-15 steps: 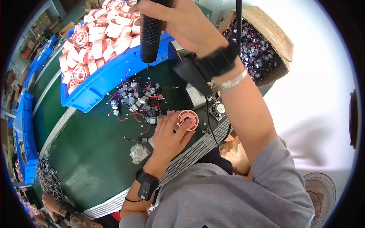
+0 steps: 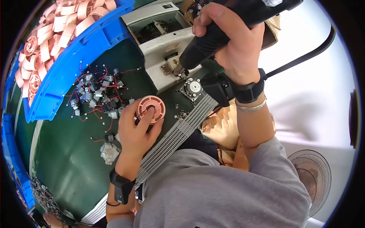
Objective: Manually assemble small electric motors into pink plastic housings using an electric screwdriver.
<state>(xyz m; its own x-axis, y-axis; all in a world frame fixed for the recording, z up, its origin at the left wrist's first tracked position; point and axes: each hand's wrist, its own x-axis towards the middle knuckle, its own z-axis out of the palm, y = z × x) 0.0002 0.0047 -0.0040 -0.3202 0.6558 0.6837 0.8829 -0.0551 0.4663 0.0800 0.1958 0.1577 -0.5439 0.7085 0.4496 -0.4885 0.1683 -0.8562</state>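
My right hand (image 2: 241, 47) is wrapped round a black electric screwdriver (image 2: 207, 45). Its nose points down and left, against the front of a white screw feeder (image 2: 159, 74); the bit's tip is hard to make out there. With fingers curled round its rim, my left hand (image 2: 135, 133) holds a round pink plastic housing (image 2: 161, 107) on the green table. One finger presses on a dark part in the housing's middle, and a short red wire shows beside it. Small motors with red wires (image 2: 93, 91) lie in a pile to the left.
A blue bin (image 2: 81, 57) heaped with pink housings (image 2: 57, 30) stands far left. Loose screws (image 2: 180, 114) and a square metal device with a round centre (image 2: 193, 88) lie right of the housing. A perforated strip (image 2: 167, 142) edges the table. A fan (image 2: 310, 171) stands right.
The screwdriver has swung from above the motor pile to the right, onto the screw feeder. The view has shifted right. My left hand still holds the housing.
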